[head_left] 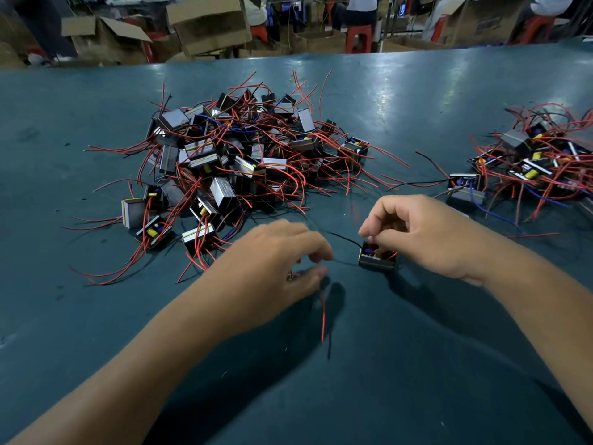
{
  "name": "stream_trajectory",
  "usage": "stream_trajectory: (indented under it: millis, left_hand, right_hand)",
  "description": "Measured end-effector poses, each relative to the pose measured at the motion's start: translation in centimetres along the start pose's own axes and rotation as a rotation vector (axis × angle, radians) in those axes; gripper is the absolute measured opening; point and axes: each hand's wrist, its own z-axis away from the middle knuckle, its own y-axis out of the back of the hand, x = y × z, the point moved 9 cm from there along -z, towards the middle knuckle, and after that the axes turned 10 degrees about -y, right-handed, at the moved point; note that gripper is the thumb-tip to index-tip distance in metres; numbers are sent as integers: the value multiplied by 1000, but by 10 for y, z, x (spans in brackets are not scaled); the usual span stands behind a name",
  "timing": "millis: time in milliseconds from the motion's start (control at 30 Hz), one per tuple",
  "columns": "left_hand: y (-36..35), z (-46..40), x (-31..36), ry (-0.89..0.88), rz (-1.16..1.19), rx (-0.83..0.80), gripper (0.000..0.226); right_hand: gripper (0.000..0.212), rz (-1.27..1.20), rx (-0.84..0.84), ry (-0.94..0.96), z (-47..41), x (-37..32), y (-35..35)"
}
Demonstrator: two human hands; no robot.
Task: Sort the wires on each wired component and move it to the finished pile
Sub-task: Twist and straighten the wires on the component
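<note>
One small wired component (pixel 376 259), grey-sided with yellow and blue parts on top, sits on the green table (pixel 417 364) between my hands. My right hand (pixel 426 234) curls over it, fingertips pinching its wires at the top. A thin black wire (pixel 341 238) runs left from it toward my left hand (pixel 276 264). That hand's fingers are curled and pinch a red wire (pixel 323 316) that hangs down toward me. A big tangled pile (pixel 244 155) of the same components lies at centre left. A smaller pile (pixel 542 162) lies at the right edge.
A single component (pixel 465 189) with black and blue wires lies just left of the right pile. Loose red wire ends spread out around both piles. Beyond the table's far edge stand cardboard boxes (pixel 208 24) and red stools (pixel 359 38), with people seated there.
</note>
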Motion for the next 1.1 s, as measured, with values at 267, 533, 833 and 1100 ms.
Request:
stream_trajectory:
  millis: [267,533,833,1100]
  left_hand:
    - [-35,-1,-15,135,-75,-151,71]
    - [-23,0,-17,114,-34,-84,40]
    - [-17,0,10,-61,-50,-93,25]
    - [-23,3,34,-262,-133,-170,16]
  right_hand:
    - [23,-6,-215,90,3,-1,-10]
    - [8,46,-38,94,-4,1,1]
    - [12,186,-102,174,5,-13,-7]
    - [12,192,-235,141,16,-16,-2]
